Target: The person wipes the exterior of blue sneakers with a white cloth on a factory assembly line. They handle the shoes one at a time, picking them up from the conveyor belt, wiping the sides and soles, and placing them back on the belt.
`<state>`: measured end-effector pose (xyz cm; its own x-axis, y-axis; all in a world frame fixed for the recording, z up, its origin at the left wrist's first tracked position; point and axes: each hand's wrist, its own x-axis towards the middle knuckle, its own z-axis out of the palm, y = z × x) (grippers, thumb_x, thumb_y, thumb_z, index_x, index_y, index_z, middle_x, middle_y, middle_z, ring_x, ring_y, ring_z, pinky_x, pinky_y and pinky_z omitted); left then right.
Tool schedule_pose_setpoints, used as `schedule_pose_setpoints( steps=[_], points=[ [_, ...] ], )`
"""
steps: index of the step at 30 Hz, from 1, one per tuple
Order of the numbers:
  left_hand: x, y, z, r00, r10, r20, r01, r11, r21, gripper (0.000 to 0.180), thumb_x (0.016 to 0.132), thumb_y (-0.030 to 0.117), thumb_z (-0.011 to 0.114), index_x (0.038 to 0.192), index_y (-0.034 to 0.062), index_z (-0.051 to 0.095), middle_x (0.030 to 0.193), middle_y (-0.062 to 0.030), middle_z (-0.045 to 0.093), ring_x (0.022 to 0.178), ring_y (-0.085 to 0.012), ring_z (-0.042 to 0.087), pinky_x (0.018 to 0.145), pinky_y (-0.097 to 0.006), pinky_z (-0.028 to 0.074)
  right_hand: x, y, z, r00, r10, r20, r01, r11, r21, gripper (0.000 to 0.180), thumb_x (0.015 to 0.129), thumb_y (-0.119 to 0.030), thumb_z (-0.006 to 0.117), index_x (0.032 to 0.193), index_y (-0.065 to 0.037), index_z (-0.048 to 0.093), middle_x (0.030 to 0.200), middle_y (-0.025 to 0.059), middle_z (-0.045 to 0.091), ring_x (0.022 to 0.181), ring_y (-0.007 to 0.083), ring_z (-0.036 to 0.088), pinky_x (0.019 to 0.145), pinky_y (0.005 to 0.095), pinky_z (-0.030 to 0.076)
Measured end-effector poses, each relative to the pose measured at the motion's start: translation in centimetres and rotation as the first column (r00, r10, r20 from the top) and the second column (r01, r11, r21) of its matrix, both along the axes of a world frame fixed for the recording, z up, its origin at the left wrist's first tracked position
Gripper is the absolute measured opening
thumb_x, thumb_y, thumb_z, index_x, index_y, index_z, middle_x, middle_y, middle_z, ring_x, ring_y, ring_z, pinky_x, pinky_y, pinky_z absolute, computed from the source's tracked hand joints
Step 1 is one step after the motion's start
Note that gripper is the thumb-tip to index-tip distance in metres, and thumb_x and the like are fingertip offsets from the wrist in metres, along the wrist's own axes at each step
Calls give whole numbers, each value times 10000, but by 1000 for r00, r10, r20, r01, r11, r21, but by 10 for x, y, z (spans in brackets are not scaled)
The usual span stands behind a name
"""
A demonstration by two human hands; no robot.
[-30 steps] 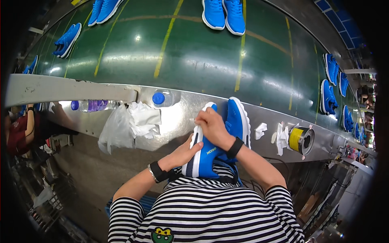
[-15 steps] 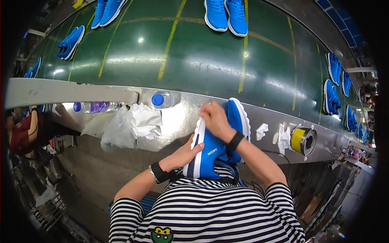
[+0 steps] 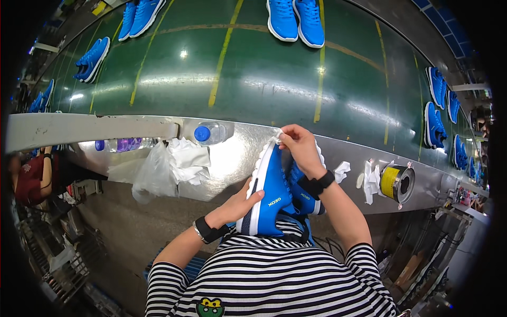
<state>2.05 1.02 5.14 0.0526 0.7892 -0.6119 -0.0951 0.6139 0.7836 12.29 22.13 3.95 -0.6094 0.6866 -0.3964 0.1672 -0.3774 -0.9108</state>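
A blue sneaker (image 3: 270,198) with a white sole is tilted on its side in front of my body, its toe pointing away from me. My left hand (image 3: 235,205) is closed around its sole near the heel, thumb on the blue upper. At the toe, my right hand (image 3: 302,149) pinches a small white cloth (image 3: 276,138) against the tip of the sole. Partly hidden behind this shoe and my right wrist is a second blue sneaker (image 3: 302,199), lying close against it.
Beyond the metal ledge (image 3: 243,140) runs a green conveyor belt (image 3: 264,68) carrying several blue sneakers (image 3: 296,21). On the ledge are a clear bottle (image 3: 215,132), white cloths with a plastic bag (image 3: 187,161), a cloth scrap (image 3: 341,171) and a yellow-labelled can (image 3: 397,183). Another person (image 3: 34,177) is at far left.
My right hand has shifted from over the shoe's upper to its toe tip, where the white cloth now shows. The second shoe sits lower, and my left hand keeps its hold.
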Motion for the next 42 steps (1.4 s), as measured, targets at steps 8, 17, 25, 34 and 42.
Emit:
schedule_pose_setpoints(
  steps=[8,17,25,34,42],
  points=[
    [-1,3,8,997,-62,-39,60,997,-56,752,920,496,408,1436,30,124,1337,-247,402,1214,-350,432,1019,-375,328,-2,-19,22,956,247,157,-292,853,433,103,793,7,627,894,-10,641,790,67,619,735,172,615,684,275,486],
    [0,10,24,987,-110,-115,99,991,-93,748,918,488,408,1431,27,119,1297,-276,436,1187,-387,461,998,-392,347,3,-54,24,953,267,145,-297,719,629,54,762,-19,629,798,-38,665,748,131,580,735,311,594,668,384,477],
    [3,6,17,978,-124,-170,108,989,-100,739,910,501,410,1428,56,128,1238,-293,485,1141,-414,508,966,-409,382,6,-65,29,948,271,167,-316,731,605,61,767,-45,614,809,-18,649,770,131,587,723,309,590,675,368,474],
    [4,6,20,990,-93,-104,80,989,-127,776,909,499,430,1436,26,112,1303,-273,437,1192,-365,467,1003,-374,344,17,-40,14,994,107,0,-106,990,95,92,773,-26,636,857,-5,604,753,119,583,689,233,600,642,319,480],
    [3,14,38,970,-183,-158,147,965,-217,830,916,479,434,1441,-40,55,1363,-282,375,1264,-337,408,1052,-344,292,16,-75,27,969,214,121,-231,623,748,90,728,17,544,765,-47,597,736,140,503,723,317,543,634,413,444]
  ],
)
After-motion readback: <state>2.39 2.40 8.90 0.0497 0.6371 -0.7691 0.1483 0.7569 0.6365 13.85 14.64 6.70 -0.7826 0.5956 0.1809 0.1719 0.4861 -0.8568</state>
